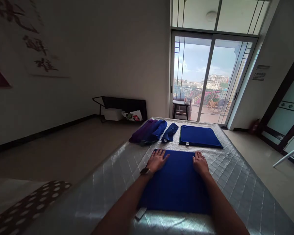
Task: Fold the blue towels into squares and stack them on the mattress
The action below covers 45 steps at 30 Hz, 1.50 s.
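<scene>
A blue cloth (177, 186), rectangular like a towel, lies flat in front of me on a quilted mattress (112, 173). My left hand (158, 161), with a dark watch at the wrist, rests flat on the cloth's far left corner, fingers spread. On the far right corner lies my right hand (200, 162), palm down with fingers stretched out. A white label (140, 213) sticks out at the near left corner. Beyond, to the right, is a flat stack of blue cloths (199, 136). Crumpled purple and blue cloths (147, 131) and a smaller blue cloth (170, 132) lie at the far left.
Behind the mattress a sliding glass door (205, 78) opens onto a balcony view with a stool (180, 104). A black rack (124, 103) with a white box and bag stands by the wall. Brown dotted fabric (36, 202) lies at the lower left, and white metal legs (287, 155) at the right.
</scene>
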{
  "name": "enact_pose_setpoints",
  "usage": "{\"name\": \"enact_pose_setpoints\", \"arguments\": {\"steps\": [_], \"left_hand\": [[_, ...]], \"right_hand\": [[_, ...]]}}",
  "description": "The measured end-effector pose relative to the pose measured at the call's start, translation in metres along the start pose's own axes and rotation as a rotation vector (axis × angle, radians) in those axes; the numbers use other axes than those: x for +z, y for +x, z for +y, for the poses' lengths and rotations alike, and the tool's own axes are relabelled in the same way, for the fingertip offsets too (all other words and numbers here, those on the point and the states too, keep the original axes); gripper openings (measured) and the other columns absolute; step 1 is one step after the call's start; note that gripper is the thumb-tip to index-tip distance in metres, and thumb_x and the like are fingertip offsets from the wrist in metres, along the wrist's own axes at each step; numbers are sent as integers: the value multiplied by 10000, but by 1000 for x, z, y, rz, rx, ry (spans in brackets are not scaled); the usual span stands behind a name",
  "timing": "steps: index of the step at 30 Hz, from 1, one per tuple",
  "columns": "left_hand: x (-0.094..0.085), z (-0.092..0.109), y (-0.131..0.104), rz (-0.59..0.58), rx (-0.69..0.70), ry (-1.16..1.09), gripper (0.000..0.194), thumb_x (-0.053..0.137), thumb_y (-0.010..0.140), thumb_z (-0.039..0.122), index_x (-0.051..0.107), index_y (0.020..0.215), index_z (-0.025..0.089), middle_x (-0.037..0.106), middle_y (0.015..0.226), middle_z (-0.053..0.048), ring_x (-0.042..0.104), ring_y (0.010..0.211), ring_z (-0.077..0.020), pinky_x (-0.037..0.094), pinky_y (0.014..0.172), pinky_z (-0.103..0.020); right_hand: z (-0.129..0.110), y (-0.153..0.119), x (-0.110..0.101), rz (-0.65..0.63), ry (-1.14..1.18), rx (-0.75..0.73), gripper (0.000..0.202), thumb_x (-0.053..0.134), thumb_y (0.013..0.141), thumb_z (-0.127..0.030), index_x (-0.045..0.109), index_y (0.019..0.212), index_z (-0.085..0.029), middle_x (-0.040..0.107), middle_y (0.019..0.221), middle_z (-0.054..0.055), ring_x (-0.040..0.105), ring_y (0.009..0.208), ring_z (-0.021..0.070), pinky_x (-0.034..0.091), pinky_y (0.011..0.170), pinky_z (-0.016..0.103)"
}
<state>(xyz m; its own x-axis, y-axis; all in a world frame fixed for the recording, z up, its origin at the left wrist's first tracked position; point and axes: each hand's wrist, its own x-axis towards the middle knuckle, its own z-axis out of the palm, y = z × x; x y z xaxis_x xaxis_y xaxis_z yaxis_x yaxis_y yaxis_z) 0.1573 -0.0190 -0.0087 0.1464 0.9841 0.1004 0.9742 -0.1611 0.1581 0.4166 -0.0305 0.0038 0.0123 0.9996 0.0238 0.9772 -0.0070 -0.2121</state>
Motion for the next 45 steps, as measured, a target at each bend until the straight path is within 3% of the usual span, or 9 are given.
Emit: {"name": "enact_pose_setpoints", "arguments": {"steps": [2, 5, 17, 23, 30, 34, 37, 40, 45], "left_hand": [[-3, -19, -4, -7, -82, 1, 680, 229, 994, 569, 344, 1536, 174, 304, 1612, -120, 243, 1498, -288, 221, 1207, -476], [-3, -28, -6, -7, -127, -7, 720, 225, 979, 591, 322, 1543, 155, 259, 1626, -109, 235, 1501, -280, 207, 1216, -450], [-9, -17, -9, 18, -125, -104, 713, 255, 971, 555, 340, 1535, 127, 291, 1619, -110, 227, 1501, -295, 170, 1226, -439], [-6, -16, -8, 45, -115, -117, 696, 288, 970, 540, 357, 1528, 131, 315, 1612, -111, 260, 1488, -297, 170, 1225, -447], [-2, -19, -6, 71, -105, -42, 692, 267, 972, 553, 372, 1522, 146, 332, 1603, -112, 254, 1490, -302, 161, 1221, -479], [-3, -20, -4, 123, -88, 65, 629, 293, 975, 464, 414, 1497, 136, 383, 1573, -135, 244, 1494, -303, 94, 1222, -536], [0, -4, -2, 169, 4, 64, 593, 274, 988, 385, 431, 1482, 98, 405, 1551, -177, 269, 1481, -329, 134, 1206, -571], [11, 30, 0, 164, 221, 6, 534, 329, 1009, 397, 485, 1441, 124, 469, 1502, -202, 385, 1414, -346, 266, 1161, -581], [34, 87, -1, 109, 451, -34, 410, 613, 936, 407, 567, 1288, 201, 575, 1335, -97, 600, 1138, -247, 519, 961, -490]], "right_hand": [[2, 1, 1, 2, -6, 1, 589, 237, 1007, -306, 307, 1536, -56, 296, 1597, 148, 193, 1506, 182, 172, 1211, 378], [3, 2, 2, -8, -32, 2, 587, 228, 1007, -303, 309, 1538, -66, 283, 1604, 132, 186, 1507, 177, 173, 1213, 373], [-10, -22, -26, -23, -205, 16, 580, 234, 1012, -285, 293, 1540, -51, 295, 1597, 147, 189, 1506, 188, 168, 1216, 383], [-6, -47, -14, -39, -169, 21, 600, 189, 1019, -314, 268, 1544, -33, 247, 1616, 143, 164, 1511, 184, 176, 1213, 362], [-10, -51, -14, -52, -102, 38, 605, 193, 1017, -316, 245, 1547, -28, 230, 1621, 146, 155, 1514, 179, 152, 1212, 358], [-14, -54, -16, -33, -55, 58, 605, 215, 1014, -314, 252, 1546, -29, 227, 1621, 141, 155, 1515, 178, 128, 1214, 353], [-15, -54, -14, -22, -10, 63, 612, 216, 1013, -331, 255, 1548, -39, 237, 1619, 135, 153, 1515, 178, 125, 1212, 355], [-13, -53, -11, -21, 13, 64, 619, 211, 1012, -339, 240, 1552, -39, 228, 1621, 136, 142, 1517, 181, 128, 1210, 366], [-8, -54, -8, -42, -20, 24, 613, 253, 988, -255, 216, 1559, -35, 211, 1626, 133, 116, 1521, 173, 124, 1209, 349]]}}
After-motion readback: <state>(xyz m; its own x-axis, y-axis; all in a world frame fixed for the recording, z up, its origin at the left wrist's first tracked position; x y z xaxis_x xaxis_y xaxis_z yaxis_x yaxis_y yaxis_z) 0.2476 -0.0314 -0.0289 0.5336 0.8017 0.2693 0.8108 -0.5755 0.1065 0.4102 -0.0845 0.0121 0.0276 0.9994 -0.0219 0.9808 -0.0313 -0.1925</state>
